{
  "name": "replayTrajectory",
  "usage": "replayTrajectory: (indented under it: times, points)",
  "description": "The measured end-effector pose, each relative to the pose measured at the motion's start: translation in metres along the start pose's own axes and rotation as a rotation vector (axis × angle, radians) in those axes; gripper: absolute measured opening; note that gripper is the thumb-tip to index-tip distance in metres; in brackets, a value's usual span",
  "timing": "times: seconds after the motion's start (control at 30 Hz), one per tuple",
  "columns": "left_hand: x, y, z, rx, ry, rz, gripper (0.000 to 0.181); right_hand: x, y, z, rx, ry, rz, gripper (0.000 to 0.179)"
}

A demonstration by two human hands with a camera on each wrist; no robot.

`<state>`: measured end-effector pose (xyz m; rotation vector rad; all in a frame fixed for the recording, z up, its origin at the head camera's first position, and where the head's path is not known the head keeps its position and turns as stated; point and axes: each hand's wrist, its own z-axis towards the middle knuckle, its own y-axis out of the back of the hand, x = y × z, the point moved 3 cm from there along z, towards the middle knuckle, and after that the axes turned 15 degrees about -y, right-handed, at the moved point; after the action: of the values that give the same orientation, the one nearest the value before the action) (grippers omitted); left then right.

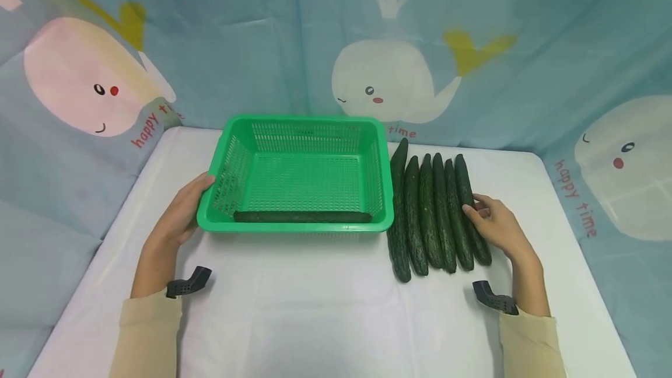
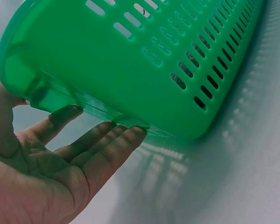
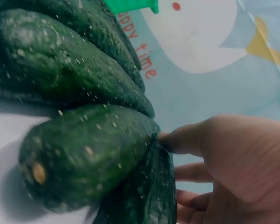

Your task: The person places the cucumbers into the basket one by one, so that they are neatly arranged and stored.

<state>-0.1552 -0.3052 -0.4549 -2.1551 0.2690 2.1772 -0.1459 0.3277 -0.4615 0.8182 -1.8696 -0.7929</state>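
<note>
A green plastic basket with slotted walls stands on the white table. My left hand grips its left side, the thumb at the rim and the fingers against the outer wall. One dark green cucumber lies lengthwise inside, along the near wall. To the right of the basket, several more cucumbers lie side by side, pointing away from me. My right hand holds the rightmost cucumber about its middle, thumb on the left and fingers on the right. Its fingers are partly hidden in the right wrist view.
Behind and beside the table hangs a light blue curtain printed with whales. The leftmost cucumber lies right beside the basket's right wall. A black camera mount sits at my left wrist, another mount at my right.
</note>
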Motion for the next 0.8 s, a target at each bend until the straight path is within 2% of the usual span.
replayTrajectory:
  times: [0.13, 0.33, 0.57, 0.8]
  points:
    - [0.0009, 0.0004, -0.0018, -0.015, 0.004, -0.011, 0.076, 0.0033, -0.0004, -0.001, -0.003, -0.007, -0.027, 0.076]
    - [-0.0001, 0.0003, -0.0011, -0.014, 0.021, 0.049, 0.078, 0.0064, -0.0019, -0.0035, -0.005, -0.056, -0.031, 0.072]
    - [-0.0005, -0.0024, 0.001, -0.008, -0.002, -0.005, 0.078, 0.007, 0.0031, -0.0044, -0.01, -0.113, -0.035, 0.074]
    - [-0.0003, -0.0031, 0.0002, -0.002, -0.006, 0.009, 0.079, 0.0057, 0.0043, -0.006, -0.03, -0.135, -0.055, 0.075]
